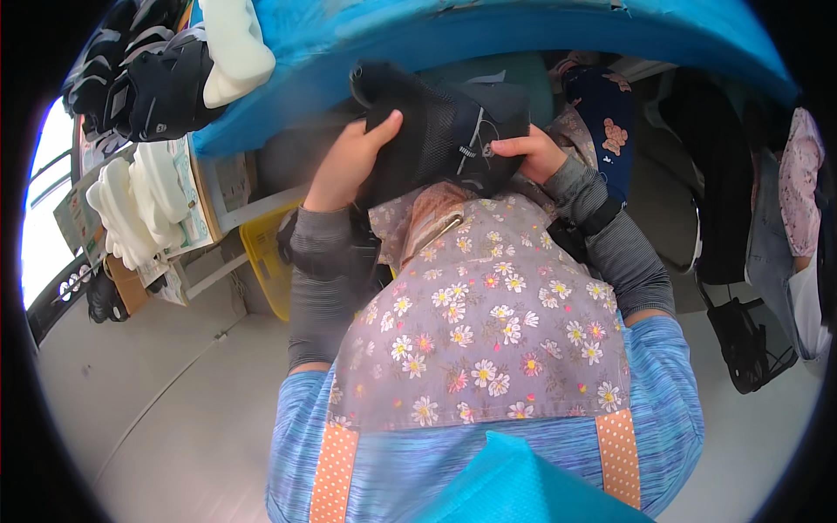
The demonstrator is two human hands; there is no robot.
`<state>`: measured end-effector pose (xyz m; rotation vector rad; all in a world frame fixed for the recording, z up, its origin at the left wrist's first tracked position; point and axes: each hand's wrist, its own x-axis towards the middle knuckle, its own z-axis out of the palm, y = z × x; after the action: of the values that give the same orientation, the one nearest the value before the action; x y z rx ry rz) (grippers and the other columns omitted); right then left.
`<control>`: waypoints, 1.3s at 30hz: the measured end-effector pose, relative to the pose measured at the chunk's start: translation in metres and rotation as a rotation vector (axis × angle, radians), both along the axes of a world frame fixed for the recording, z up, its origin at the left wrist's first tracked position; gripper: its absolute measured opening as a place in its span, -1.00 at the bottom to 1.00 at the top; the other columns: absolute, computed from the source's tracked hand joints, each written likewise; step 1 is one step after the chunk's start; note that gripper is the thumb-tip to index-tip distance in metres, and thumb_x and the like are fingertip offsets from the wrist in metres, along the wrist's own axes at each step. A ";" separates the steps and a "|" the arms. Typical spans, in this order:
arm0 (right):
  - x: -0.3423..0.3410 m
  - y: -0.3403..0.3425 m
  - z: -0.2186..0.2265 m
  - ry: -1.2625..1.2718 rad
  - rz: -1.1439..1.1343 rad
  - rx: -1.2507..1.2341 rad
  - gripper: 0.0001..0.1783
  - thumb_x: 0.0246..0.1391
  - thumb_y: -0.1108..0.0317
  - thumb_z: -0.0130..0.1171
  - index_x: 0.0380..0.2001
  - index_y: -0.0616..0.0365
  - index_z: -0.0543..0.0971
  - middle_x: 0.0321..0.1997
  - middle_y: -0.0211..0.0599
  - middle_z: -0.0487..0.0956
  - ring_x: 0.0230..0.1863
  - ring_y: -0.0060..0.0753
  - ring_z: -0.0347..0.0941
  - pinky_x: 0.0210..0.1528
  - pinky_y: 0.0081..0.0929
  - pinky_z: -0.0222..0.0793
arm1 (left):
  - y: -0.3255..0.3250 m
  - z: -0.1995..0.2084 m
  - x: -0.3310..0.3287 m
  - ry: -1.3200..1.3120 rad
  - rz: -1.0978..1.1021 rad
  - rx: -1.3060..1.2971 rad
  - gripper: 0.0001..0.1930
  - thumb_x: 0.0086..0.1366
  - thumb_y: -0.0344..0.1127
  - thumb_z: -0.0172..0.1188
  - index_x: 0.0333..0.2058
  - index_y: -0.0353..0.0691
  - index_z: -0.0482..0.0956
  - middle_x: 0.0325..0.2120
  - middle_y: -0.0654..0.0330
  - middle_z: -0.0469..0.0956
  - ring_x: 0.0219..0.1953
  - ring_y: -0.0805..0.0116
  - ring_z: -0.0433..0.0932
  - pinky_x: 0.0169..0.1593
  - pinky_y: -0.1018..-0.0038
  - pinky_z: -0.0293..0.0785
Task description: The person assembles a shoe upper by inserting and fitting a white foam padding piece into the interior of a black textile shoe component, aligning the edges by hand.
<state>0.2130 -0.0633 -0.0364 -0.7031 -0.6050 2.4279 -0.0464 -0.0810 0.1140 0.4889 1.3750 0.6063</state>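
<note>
A black shoe upper [436, 131] with mesh panels and a thin pale cord is held between my two hands, above my lap. At its left side my left hand [353, 161] grips it, thumb on top and the other fingers hidden beneath. My right hand [534, 155] pinches the opposite end, with its thumb lying over the dark fabric close to the cord. The underside of the piece cannot be seen. A floral apron [484, 340] covers my front just below it.
A blue-covered table [523, 30] curves across the far side. On its left lie black shoe pieces [161, 87] and a white foam sole-like piece [235, 52]. Lower left are more white pieces [144, 200] and a yellow crate [266, 261]. Another person's legs [772, 218] are at right.
</note>
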 end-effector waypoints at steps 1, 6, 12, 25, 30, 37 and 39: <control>0.001 -0.001 0.004 -0.001 0.009 0.001 -0.49 0.01 0.44 0.28 0.08 0.24 0.49 0.00 -0.29 0.59 0.00 -0.40 0.51 0.13 -0.42 0.37 | 0.003 0.006 0.002 0.232 -0.124 0.173 -0.59 0.41 -0.13 0.15 -0.02 -0.42 0.55 -0.14 0.14 0.64 -0.20 0.42 0.62 -0.13 0.53 0.54; 0.006 -0.005 0.042 0.195 -0.100 0.000 -0.53 0.04 0.47 0.23 0.07 0.25 0.51 0.03 -0.26 0.59 0.06 -0.33 0.52 0.15 -0.37 0.41 | 0.031 0.032 0.026 1.181 -0.594 0.760 -0.66 0.38 -0.18 0.16 -0.29 -0.46 0.53 -0.46 -0.16 0.57 -0.39 -0.10 0.54 -0.30 0.27 0.45; 0.001 -0.003 0.022 0.155 -0.119 -0.065 -0.65 0.09 0.51 0.20 -0.01 0.23 0.55 -0.05 -0.30 0.64 -0.05 -0.42 0.57 0.08 -0.46 0.45 | 0.059 -0.040 0.034 1.361 -0.559 0.821 -0.68 0.40 -0.17 0.09 -0.28 -0.40 0.53 -0.46 -0.21 0.54 -0.37 -0.28 0.50 -0.34 0.06 0.45; -0.005 -0.011 0.013 0.220 -0.118 -0.062 -0.69 0.14 0.49 0.15 -0.04 0.29 0.58 -0.05 -0.20 0.65 -0.04 -0.32 0.58 0.07 -0.36 0.48 | 0.080 -0.109 0.032 1.292 -0.634 0.901 -0.46 0.47 -0.05 -0.14 -0.51 -0.31 0.63 -0.54 -0.16 0.59 -0.44 -0.21 0.59 -0.30 0.03 0.54; 0.001 -0.009 0.004 0.237 -0.019 -0.168 -0.68 0.13 0.48 0.16 -0.03 0.30 0.57 -0.06 -0.19 0.64 -0.05 -0.29 0.58 0.08 -0.34 0.47 | 0.068 -0.094 0.032 1.375 -0.569 0.974 -0.53 0.45 -0.06 -0.09 -0.45 -0.31 0.61 -0.56 -0.15 0.59 -0.46 -0.18 0.60 -0.34 0.06 0.55; 0.002 -0.006 0.010 0.294 -0.056 -0.214 -0.71 0.09 0.48 0.14 -0.10 0.34 0.59 -0.12 -0.15 0.66 -0.09 -0.27 0.61 0.06 -0.33 0.49 | 0.061 -0.078 0.033 1.499 -0.666 0.843 -0.68 0.41 -0.18 -0.02 -0.33 -0.31 0.58 -0.55 -0.08 0.58 -0.48 -0.09 0.61 -0.41 0.15 0.56; -0.002 -0.001 0.006 0.315 -0.040 -0.264 -0.71 0.10 0.48 0.14 -0.10 0.35 0.59 -0.13 -0.15 0.67 -0.10 -0.27 0.61 0.05 -0.33 0.50 | 0.068 -0.088 0.025 1.482 -0.746 0.891 -0.62 0.43 -0.15 -0.03 -0.40 -0.33 0.60 -0.56 -0.11 0.59 -0.49 -0.10 0.62 -0.41 0.15 0.56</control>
<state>0.2111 -0.0644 -0.0307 -0.4123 -0.1463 2.5345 -0.0210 -0.0130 0.0259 2.3825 1.9711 0.0975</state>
